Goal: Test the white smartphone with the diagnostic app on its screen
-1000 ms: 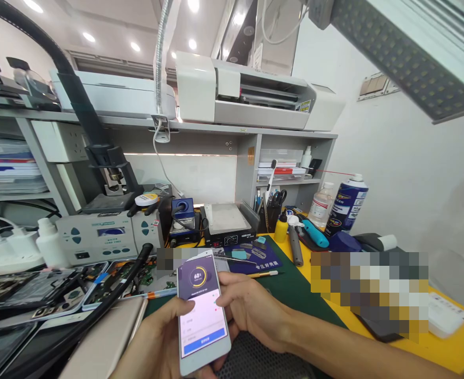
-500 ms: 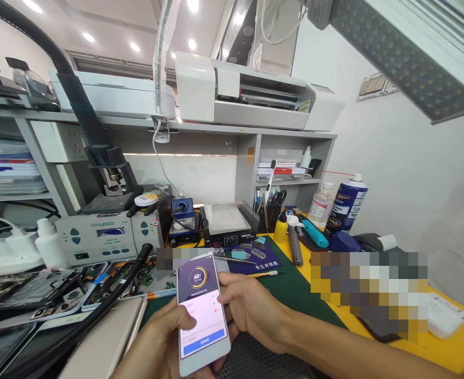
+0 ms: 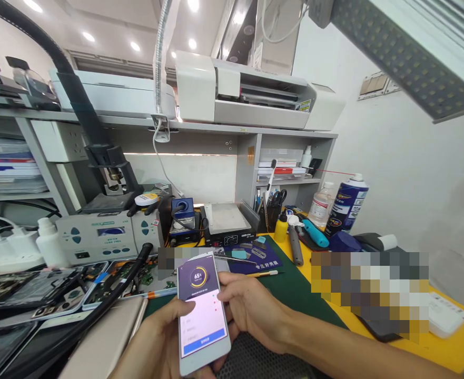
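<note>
A white smartphone [image 3: 202,316] with a lit screen, purple at the top and pale below, is held upright low in the middle of the head view. My left hand [image 3: 156,342] grips it from below and the left, the thumb lying across the screen's left edge. My right hand [image 3: 251,308] curls round the phone's right edge, fingers closed against it. Both hands hover above a green work mat [image 3: 290,289].
Opened phones and circuit boards [image 3: 58,292] lie at left beside a black hose [image 3: 109,300]. A grey soldering station [image 3: 97,237], a blue tip holder [image 3: 182,213] and a hot plate [image 3: 226,221] stand behind. A spray can [image 3: 348,202], bottles and tools sit right.
The number in the ring on the phone's screen has gone from 60 to 65. My left thumb has shifted slightly on the screen; the hands otherwise stay in place.
</note>
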`<action>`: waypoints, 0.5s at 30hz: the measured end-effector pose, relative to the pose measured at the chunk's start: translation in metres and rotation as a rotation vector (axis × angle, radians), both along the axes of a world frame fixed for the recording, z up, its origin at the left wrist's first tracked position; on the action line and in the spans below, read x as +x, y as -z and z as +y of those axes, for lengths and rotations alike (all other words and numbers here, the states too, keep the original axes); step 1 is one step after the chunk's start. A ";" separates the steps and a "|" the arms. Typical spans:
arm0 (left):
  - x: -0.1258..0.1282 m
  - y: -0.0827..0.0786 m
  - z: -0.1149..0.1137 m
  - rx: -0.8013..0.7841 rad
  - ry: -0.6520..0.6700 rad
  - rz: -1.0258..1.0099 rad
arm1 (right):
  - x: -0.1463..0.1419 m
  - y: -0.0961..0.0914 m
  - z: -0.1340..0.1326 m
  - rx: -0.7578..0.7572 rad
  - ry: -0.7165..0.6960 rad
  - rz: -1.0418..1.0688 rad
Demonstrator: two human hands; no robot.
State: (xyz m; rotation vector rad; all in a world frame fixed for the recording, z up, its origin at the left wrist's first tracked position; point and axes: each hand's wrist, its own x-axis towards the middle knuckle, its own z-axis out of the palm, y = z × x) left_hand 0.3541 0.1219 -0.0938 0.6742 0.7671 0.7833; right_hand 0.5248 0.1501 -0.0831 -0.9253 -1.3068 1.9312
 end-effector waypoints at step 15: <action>-0.001 0.001 0.000 0.027 0.026 0.036 | -0.001 -0.002 -0.001 -0.002 0.000 -0.009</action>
